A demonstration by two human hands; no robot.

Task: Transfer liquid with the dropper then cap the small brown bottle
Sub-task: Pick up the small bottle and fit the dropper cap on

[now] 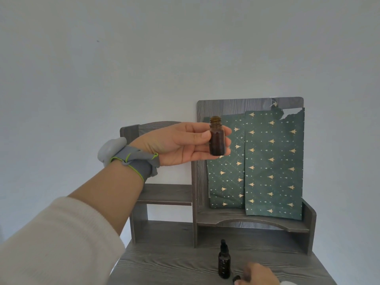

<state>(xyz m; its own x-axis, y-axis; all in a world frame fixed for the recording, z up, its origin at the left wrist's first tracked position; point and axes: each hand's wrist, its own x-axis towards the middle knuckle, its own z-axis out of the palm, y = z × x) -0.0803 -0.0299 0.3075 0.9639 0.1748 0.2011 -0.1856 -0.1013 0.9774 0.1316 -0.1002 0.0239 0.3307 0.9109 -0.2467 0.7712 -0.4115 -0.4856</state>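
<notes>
My left hand [185, 144] holds the small brown bottle [216, 136] up in the air, upright, pinched between thumb and fingers. Its threaded neck is bare, with no cap on it. Below, a taller brown dropper bottle [224, 261] with its black dropper top on stands on the grey wooden desk [164, 264]. My right hand [258, 274] is blurred at the bottom edge, just right of the dropper bottle, touching a small black cap [236, 279]. Whether it grips the cap I cannot tell.
A grey wooden shelf unit [193, 212] stands at the back of the desk. Dark green paper with gold tree prints [271, 161] hangs on its tall back panel. A grey band with a pale device [125, 156] wraps my left wrist. A plain wall fills the background.
</notes>
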